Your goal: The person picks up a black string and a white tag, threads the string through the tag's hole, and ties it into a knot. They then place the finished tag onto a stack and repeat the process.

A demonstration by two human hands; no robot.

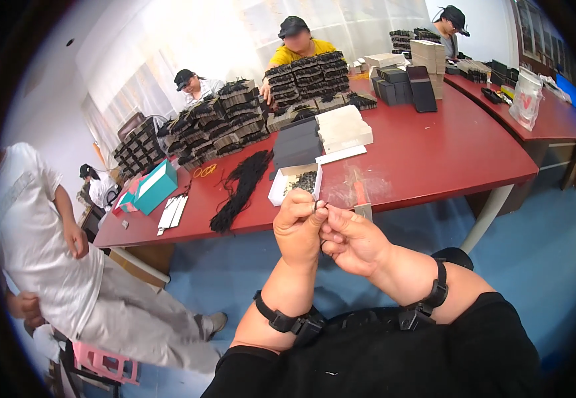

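My left hand (pixel 296 232) and my right hand (pixel 361 244) meet just in front of the table edge, fingers closed and fingertips pinched together. Between them is a small dark piece (pixel 321 205), too small to name. Right behind my left hand stands an open white box (pixel 278 190) holding many small dark pieces (pixel 306 180). A bundle of black cords (pixel 243 189) lies to its left on the red table (pixel 427 159). Close behind my right hand, a reddish strip (pixel 359 192) lies near the edge above a small pale block (pixel 363 211).
Grey and black boxes (pixel 344 129) lie beyond the white box, with stacked black-tufted bundles (pixel 235 113) behind. A teal box (pixel 156 186) and white strips (pixel 172 212) lie left. A phone (pixel 422 88) leans on dark boxes. A person in white (pixel 56 245) stands left; others sit behind the table.
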